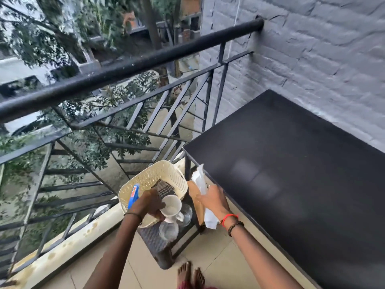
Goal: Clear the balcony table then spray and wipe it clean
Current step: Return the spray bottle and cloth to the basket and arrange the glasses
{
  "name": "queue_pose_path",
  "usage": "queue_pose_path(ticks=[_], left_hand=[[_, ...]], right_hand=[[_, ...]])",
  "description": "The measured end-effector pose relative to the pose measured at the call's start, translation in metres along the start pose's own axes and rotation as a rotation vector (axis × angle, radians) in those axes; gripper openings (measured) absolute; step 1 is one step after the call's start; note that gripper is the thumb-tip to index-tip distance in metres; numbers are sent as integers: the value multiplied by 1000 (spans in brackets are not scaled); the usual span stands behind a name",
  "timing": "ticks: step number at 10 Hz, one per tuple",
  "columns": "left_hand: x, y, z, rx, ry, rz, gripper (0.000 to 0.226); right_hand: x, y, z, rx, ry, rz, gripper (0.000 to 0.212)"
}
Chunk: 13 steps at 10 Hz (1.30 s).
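The black balcony table (291,163) fills the right side, its top bare. Left of it, a cream woven basket (145,180) sits tilted on a dark wicker stool (155,243). Inside the basket's left wall stands a blue spray bottle (133,196). My left hand (149,205) grips a white mug (171,207) at the basket's front edge. Two clear glasses (168,230) rest on the stool beneath the mug. My right hand (212,200) holds a crumpled white paper towel (201,182) beside the table's near-left corner; a brown paper piece (195,195) lies under it.
A black metal railing (129,67) runs across the left and back. The grey brick wall (312,49) stands behind the table. My bare feet (190,275) are on the beige tiled floor (220,263) between stool and table.
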State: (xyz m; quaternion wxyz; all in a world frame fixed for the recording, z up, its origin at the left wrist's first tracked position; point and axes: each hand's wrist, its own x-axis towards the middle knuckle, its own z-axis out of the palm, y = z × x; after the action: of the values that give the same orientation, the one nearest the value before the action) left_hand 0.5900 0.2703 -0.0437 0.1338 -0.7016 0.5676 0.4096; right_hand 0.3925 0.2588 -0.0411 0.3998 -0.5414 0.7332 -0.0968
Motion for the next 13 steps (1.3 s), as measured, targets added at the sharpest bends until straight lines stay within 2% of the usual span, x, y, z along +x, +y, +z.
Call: queue_pose_path(ticks=[1, 2, 3, 4, 5, 6, 7, 9, 10, 13], left_hand=[[3, 35, -33, -239, 31, -12, 15], [5, 63, -51, -211, 40, 33, 17], [2, 107, -69, -144, -47, 151, 14], [-1, 154, -79, 369, -70, 321, 47], [5, 197, -75, 247, -116, 338, 35], [21, 233, -62, 48, -59, 362, 14], [24, 280, -44, 175, -158, 462, 19], [23, 359, 5, 284, -224, 603, 24], [34, 388, 33, 207, -183, 679, 11], [50, 482, 120, 221, -94, 841, 23]], right_hand=[[-2, -2, -30, 21, 66, -10, 32], [0, 1, -56, 43, 105, -3, 25], [2, 11, -88, 109, 172, 24, 31], [2, 33, -122, 202, 287, 98, 33], [-1, 62, -151, 256, 392, 164, 38], [-5, 89, -172, 263, 426, 255, 29], [-16, 125, -199, 327, 514, 324, 29], [-41, 197, -247, 417, 645, 478, 36], [-49, 238, -269, 427, 693, 545, 41], [-68, 357, -337, 494, 770, 707, 53]])
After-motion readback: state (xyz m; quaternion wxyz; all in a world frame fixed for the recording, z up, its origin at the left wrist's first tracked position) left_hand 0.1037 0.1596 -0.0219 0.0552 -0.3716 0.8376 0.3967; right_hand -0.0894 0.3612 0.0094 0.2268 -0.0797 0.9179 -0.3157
